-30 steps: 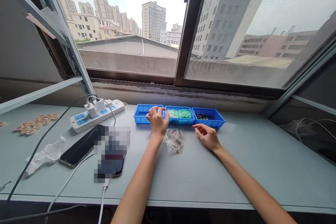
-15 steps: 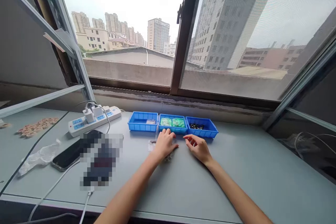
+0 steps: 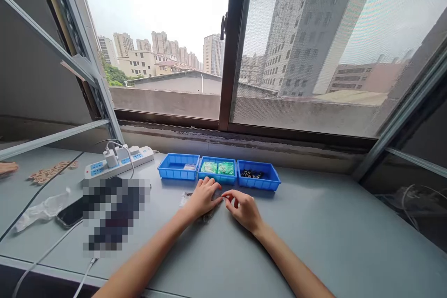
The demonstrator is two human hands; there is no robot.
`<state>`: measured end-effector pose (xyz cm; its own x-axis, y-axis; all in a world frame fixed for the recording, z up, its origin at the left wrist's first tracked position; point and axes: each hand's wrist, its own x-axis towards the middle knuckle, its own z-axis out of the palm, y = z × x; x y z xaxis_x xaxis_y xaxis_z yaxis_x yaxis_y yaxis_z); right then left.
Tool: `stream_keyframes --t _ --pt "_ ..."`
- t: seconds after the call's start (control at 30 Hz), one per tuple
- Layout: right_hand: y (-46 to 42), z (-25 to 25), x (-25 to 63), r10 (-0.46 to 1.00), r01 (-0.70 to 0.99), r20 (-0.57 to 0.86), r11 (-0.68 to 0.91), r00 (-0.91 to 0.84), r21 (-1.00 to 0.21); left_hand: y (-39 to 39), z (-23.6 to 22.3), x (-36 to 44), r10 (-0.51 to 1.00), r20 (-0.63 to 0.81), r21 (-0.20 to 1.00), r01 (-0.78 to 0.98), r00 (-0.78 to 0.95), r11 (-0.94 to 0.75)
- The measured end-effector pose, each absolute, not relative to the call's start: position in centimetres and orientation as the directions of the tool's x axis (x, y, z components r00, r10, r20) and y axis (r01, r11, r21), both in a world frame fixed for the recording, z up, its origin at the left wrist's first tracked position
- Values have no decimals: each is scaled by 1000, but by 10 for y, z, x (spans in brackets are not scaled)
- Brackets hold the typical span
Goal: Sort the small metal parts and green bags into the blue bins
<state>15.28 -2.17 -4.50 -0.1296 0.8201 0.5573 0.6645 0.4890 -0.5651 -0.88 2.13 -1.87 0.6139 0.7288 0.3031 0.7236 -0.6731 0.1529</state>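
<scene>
My left hand point(image 3: 204, 199) rests palm down on the table, fingers spread and slightly bent, just in front of the middle blue tray point(image 3: 228, 179). Partly under it lie a clear plastic bag point(image 3: 185, 199) and a small heap of thin dark pieces point(image 3: 208, 217), too small to name. My right hand point(image 3: 243, 211) is close beside it, thumb and forefinger pinched near the left thumb's tip. Whatever sits in that pinch is too small to make out. Green-and-white packets point(image 3: 225, 168) fill the middle tray.
A left blue tray point(image 3: 178, 174) holds a small packet; the right blue tray point(image 3: 275, 181) holds black pieces. Leftward are a power strip point(image 3: 120, 164), a phone point(image 3: 70, 212), crumpled plastic point(image 3: 44, 209), cables and tan pieces point(image 3: 49, 173). Another person's hand point(image 3: 7, 168) shows at the left edge.
My right hand has come closer to my left thumb, and its thumb and forefinger have closed together. Another person's hand shows more at the left edge. The view has shifted slightly.
</scene>
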Motion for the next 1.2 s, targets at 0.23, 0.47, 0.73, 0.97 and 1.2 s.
stream_keyframes --t 0.23,0.47,0.73,0.97,1.2 --pt "-25 -45 150 852 665 516 434 -84 -608 27 -16 -9 655 336 224 618 677 -754" --pt "-28 -40 152 895 676 445 342 -23 -652 31 -13 -13 790 387 753 332 475 -568" --pt "-31 -31 149 920 619 385 260 75 -741 24 -6 -1 872 298 948 -15 388 -317" --pt "-22 -29 117 884 277 444 395 144 -876 21 -3 -7 869 416 909 -80 269 -410" --pt "0 -15 97 827 306 540 478 159 -823 32 -5 -21 875 477 879 -28 78 -476"
